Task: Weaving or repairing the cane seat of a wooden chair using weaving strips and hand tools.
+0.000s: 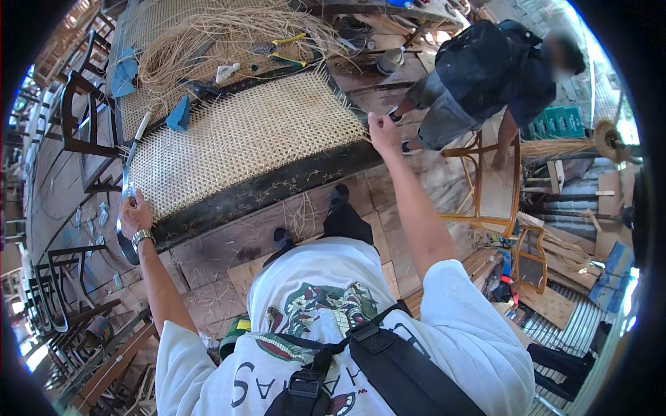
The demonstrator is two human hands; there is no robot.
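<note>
At floor level, a dark-framed cane panel (246, 142) lies flat, its weave filling the frame. Left hand (134, 215) grips the near-left corner; right hand (383, 133) pinches the right edge. Loose cane strands (229, 35) and pliers (281, 48) lie beyond; edges look untrimmed.

Cane panel (243, 139): pale open-weave sheet in a dark frame (277, 186), lying flat and slightly skewed on the plank floor. Loose strand ends fringe its right edge. Frame surface worn and scuffed along the near rail.
</note>
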